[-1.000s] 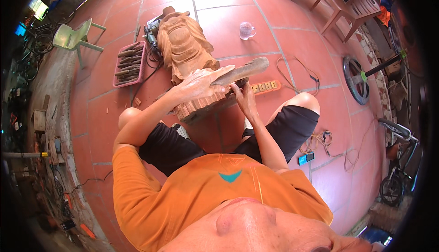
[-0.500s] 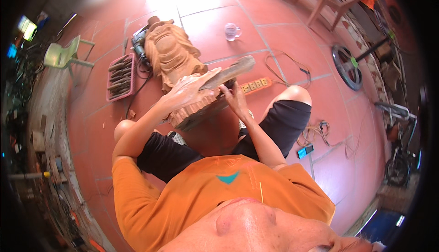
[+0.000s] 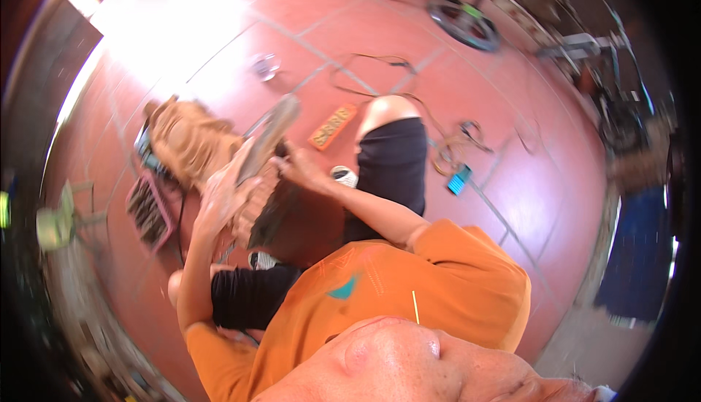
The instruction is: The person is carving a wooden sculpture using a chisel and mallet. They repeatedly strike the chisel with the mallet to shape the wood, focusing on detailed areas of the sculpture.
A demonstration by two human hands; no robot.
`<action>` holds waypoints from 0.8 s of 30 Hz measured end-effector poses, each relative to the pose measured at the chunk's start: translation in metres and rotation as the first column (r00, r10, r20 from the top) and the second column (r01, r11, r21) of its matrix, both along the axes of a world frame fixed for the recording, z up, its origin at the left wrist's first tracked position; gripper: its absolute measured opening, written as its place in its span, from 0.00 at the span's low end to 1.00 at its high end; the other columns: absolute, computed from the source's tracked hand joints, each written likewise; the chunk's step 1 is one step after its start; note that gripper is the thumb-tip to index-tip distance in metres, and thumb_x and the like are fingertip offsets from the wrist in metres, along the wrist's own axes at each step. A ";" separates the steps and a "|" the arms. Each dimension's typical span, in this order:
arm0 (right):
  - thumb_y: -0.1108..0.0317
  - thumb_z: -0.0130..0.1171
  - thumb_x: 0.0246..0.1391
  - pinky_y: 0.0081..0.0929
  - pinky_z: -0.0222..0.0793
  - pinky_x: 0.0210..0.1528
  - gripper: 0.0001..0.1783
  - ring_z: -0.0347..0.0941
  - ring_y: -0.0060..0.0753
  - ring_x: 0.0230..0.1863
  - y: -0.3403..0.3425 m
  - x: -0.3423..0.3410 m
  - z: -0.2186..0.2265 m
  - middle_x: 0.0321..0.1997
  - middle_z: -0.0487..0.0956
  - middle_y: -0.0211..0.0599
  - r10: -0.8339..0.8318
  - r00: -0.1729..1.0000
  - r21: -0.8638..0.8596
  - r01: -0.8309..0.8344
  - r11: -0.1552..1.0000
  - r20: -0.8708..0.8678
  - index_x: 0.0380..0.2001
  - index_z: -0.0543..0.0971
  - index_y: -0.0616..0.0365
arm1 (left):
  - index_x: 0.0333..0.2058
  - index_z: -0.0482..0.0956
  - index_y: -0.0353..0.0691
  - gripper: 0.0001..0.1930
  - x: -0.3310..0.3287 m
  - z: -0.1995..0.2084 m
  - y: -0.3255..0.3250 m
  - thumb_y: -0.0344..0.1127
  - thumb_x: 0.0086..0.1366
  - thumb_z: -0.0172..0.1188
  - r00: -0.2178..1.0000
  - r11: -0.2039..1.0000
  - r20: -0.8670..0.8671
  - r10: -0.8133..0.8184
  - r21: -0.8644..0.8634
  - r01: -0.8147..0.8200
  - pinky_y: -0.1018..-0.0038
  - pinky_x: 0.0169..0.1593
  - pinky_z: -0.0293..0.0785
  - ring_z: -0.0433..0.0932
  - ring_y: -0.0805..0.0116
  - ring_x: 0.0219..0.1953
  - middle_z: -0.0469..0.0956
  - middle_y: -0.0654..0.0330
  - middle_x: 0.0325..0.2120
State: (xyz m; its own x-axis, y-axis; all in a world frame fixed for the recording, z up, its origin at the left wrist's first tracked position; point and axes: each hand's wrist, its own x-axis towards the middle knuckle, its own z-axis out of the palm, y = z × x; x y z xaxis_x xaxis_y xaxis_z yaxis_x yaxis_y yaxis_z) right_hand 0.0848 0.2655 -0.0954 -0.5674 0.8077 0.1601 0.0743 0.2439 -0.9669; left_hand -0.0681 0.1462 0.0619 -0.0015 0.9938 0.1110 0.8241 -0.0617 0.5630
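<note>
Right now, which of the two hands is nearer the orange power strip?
The right hand; the left hand is farther off, holding the long grey-brown piece.

Strong white light at upper left; red tile floor point(image 3: 489, 88) burnt out there, paler sheen right of centre. Motion blur smears the carved wooden figure point(image 3: 191, 141) and green plastic chair point(image 3: 57, 227), left. Fisheye bends grout lines; corners black.

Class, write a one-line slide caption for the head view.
Left hand and right hand at a carved wooden figure's base, over red tiles.
</note>
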 end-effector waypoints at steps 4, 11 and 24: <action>0.63 0.65 0.60 0.49 0.73 0.33 0.32 0.79 0.60 0.32 0.000 -0.006 -0.017 0.32 0.79 0.61 -0.035 0.999 0.143 0.033 0.989 0.014 0.62 0.67 0.64 | 0.69 0.63 0.43 0.37 0.001 -0.001 0.002 0.32 0.61 0.66 0.996 0.994 0.071 0.047 -0.100 -0.039 0.58 0.60 0.71 0.74 0.42 0.59 0.73 0.42 0.59; 0.58 0.67 0.57 0.53 0.71 0.41 0.26 0.75 0.71 0.41 0.001 0.000 -0.015 0.35 0.77 0.64 -0.077 0.997 0.137 0.073 0.988 0.028 0.48 0.70 0.64 | 0.70 0.62 0.44 0.38 0.014 0.010 0.015 0.27 0.61 0.63 0.980 0.984 0.196 0.035 -0.179 0.001 0.62 0.63 0.68 0.75 0.53 0.62 0.74 0.46 0.61; 0.57 0.68 0.56 0.50 0.72 0.43 0.33 0.75 0.66 0.40 0.008 0.000 -0.015 0.39 0.77 0.63 -0.036 0.998 0.060 0.033 0.998 0.047 0.58 0.68 0.63 | 0.70 0.63 0.41 0.38 0.008 0.011 0.024 0.28 0.59 0.63 0.984 0.978 0.170 0.043 -0.210 -0.006 0.62 0.67 0.64 0.69 0.53 0.67 0.70 0.47 0.65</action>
State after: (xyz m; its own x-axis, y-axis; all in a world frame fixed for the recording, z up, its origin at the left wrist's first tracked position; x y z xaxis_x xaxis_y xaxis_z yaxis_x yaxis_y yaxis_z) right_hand 0.0845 0.2732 -0.1101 -0.5478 0.8166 0.1818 0.1297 0.2976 -0.9458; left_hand -0.0603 0.1702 0.0726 -0.0271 0.9945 -0.1016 0.7129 0.0905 0.6954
